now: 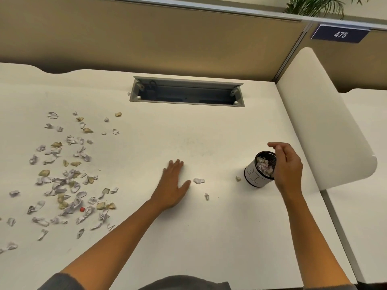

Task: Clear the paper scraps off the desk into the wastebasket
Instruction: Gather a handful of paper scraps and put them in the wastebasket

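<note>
White and tan paper scraps lie scattered over the left part of the desk, with a small red bit among them. Three stray scraps sit nearer the middle: one just beside the left hand's thumb, one a little closer to the person, and one just beside the wastebasket. The left hand lies flat on the desk, fingers straight and spread. The wastebasket, a small black mesh cup with a white band, stands on the right part of the desk, already holding scraps. The right hand hovers at its rim, fingers loosely curled; whether it pinches a scrap I cannot tell. A cable slot lies open at the desk's back edge.
</note>
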A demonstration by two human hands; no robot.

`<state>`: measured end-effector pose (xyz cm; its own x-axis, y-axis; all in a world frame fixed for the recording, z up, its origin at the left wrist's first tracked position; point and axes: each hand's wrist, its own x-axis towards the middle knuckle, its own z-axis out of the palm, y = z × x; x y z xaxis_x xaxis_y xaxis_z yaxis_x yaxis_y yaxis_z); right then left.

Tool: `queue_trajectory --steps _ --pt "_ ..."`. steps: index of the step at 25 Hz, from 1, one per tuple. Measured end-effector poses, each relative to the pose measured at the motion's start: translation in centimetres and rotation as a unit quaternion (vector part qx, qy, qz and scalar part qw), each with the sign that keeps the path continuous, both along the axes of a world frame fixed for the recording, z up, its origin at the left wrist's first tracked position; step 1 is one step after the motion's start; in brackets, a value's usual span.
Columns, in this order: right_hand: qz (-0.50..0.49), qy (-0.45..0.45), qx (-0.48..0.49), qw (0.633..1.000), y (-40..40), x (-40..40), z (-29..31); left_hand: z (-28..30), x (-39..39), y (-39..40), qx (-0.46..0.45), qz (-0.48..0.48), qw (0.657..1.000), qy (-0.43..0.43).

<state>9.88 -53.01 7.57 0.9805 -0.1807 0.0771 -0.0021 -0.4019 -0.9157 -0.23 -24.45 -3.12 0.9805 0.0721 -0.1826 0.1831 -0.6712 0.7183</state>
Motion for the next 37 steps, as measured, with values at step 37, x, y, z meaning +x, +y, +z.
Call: queue_trajectory --steps 37 --pt "-0.039 -0.05 -0.05 0.997 -2.4 -3.5 -2.0 5.0 2.6 -8.8 0.051 -0.046 0.996 0.062"
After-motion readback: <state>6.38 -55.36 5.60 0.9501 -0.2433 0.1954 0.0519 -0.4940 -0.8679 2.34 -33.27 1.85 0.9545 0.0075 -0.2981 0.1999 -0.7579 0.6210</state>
